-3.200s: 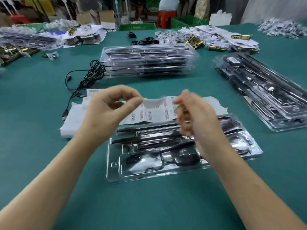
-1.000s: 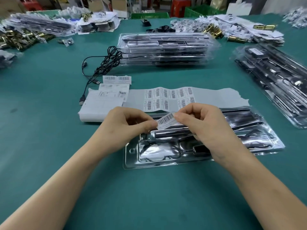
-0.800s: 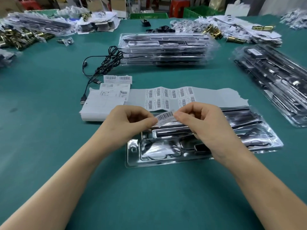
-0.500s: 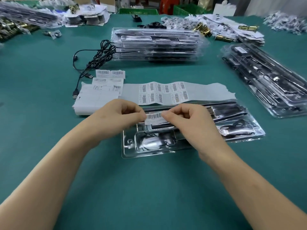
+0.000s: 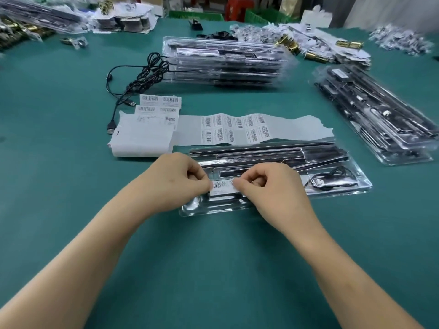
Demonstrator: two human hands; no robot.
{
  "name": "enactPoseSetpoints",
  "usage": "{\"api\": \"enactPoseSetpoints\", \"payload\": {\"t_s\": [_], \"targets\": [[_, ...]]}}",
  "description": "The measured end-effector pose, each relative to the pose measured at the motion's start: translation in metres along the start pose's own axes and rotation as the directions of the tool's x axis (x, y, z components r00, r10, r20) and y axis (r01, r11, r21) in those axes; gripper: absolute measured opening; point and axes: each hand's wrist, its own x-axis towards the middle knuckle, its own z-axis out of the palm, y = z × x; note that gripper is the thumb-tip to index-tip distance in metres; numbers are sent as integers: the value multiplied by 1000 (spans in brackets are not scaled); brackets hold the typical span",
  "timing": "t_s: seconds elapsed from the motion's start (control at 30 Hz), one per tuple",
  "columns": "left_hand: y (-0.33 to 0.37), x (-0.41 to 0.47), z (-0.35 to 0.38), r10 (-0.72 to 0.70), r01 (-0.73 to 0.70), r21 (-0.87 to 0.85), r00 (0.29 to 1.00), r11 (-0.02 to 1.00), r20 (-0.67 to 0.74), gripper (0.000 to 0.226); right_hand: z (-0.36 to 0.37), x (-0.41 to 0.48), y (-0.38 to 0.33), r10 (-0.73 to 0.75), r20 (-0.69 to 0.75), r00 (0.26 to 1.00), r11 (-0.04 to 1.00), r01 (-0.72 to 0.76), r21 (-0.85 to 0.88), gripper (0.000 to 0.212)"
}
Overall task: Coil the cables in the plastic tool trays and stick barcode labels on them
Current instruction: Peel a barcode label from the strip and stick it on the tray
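**Two-handed grip on a barcode label (image 5: 222, 186) over the clear tray (image 5: 190, 208)**

Pinching with thumb and forefinger, the left hand (image 5: 175, 184) takes the label's left end and the right hand (image 5: 268, 188) its right end; the other fingers of both are curled in. Stretched flat between them, the label sits over the near left part of the tray, at the centre of the frame. Whether it already touches the plastic cannot be told.

The tray lies lengthwise on the green worktop (image 5: 213, 269), with long dark tools in its upper slots and a coiled cable (image 5: 332, 180) in its right-hand compartment. Just above it a label sheet (image 5: 237, 127) runs across the frame, its left end on a folded white paper stack (image 5: 142, 141). Loose black cables (image 5: 147, 72) tangle at upper left, beside a stack of trays (image 5: 223, 60) at upper centre. More trays (image 5: 375, 115) lie at the right edge.
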Motion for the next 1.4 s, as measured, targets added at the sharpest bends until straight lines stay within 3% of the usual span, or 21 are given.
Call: {"api": "enactPoseSetpoints", "payload": {"t_s": [0.77, 1.17, 1.23, 1.3, 1.4], "targets": [[4, -4, 4, -21, 24, 68, 998, 997, -52, 20, 5, 0, 5, -10, 2, 1000, 997, 10, -79, 22], [4, -4, 5, -12, 44, 192, 987, 980, -163, 22, 9, -9, 1, -41, -103, 994, 989, 25, -147, 25], [0, -5, 1, 56, -7, 226, 976, 974, -210, 27, 11, -15, 2, -78, -133, 988, 986, 58, -154, 28], [-3, -7, -2, 229, -181, 255, 958, 950, -174, 20, 13, -24, 3, -264, -188, 946, 929, 197, -313, 22], [-4, -13, -5, 457, -452, 390, 885, 803, 84, 25, 20, -37, 10, -490, -79, 868, 790, 404, -461, 28]]}}
